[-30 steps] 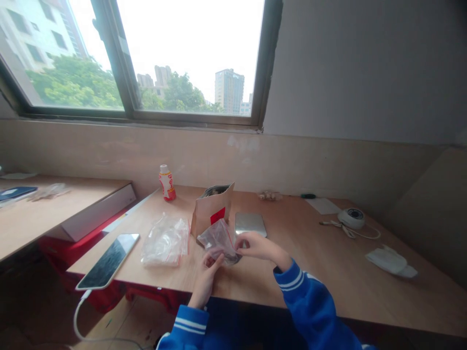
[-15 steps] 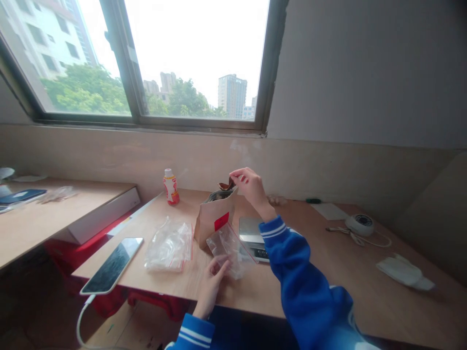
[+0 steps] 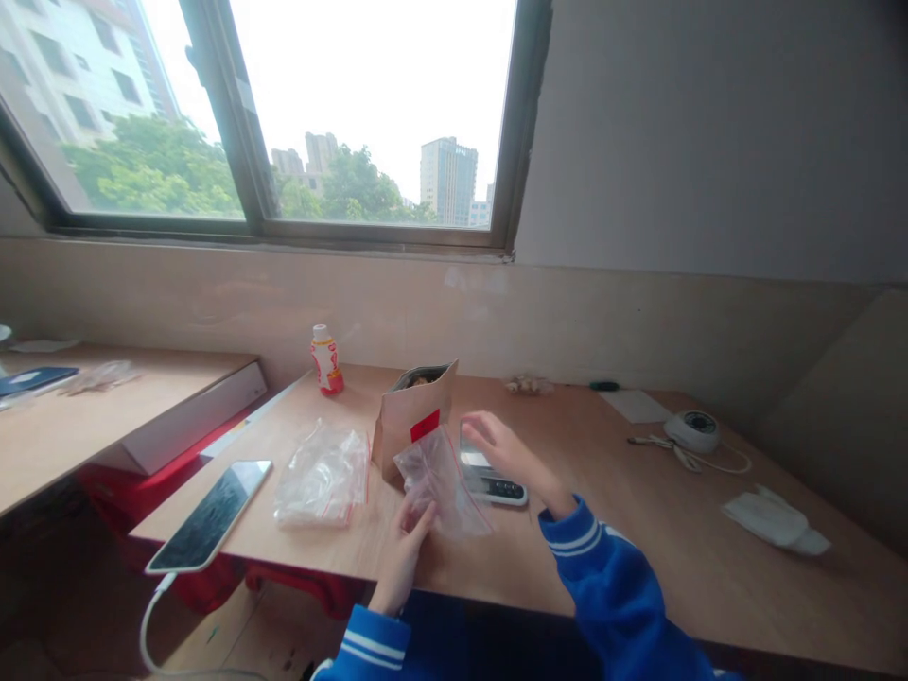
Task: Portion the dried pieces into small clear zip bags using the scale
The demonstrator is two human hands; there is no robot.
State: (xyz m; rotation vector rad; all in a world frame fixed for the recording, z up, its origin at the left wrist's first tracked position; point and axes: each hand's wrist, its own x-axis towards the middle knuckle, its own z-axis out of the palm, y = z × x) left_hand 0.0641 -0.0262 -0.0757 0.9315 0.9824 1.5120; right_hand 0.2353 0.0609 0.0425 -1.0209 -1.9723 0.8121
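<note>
My left hand (image 3: 406,544) pinches a clear zip bag (image 3: 441,487) by its lower left part; the bag has a red seal line and leans in front of a paper pouch (image 3: 408,426). That pouch stands upright with its top open, a red label on its front and something brownish just inside the mouth. My right hand (image 3: 507,454) hovers over the kitchen scale (image 3: 505,490), to the right of the pouch. Its fingers are loosely stretched out, and I see nothing in them. The hand and the zip bag hide part of the scale.
Left of the pouch lies a stack of clear zip bags (image 3: 323,478), with a drink bottle (image 3: 327,359) behind. A phone (image 3: 211,515) on a cable overhangs the left edge. To the right are a white camera (image 3: 691,431), a white cloth-like item (image 3: 775,520) and a small bagged bundle (image 3: 526,384).
My right hand has come down from the pouch mouth to above the scale. The dark brown piece it held there is no longer in its fingers. My left hand keeps the zip bag.
</note>
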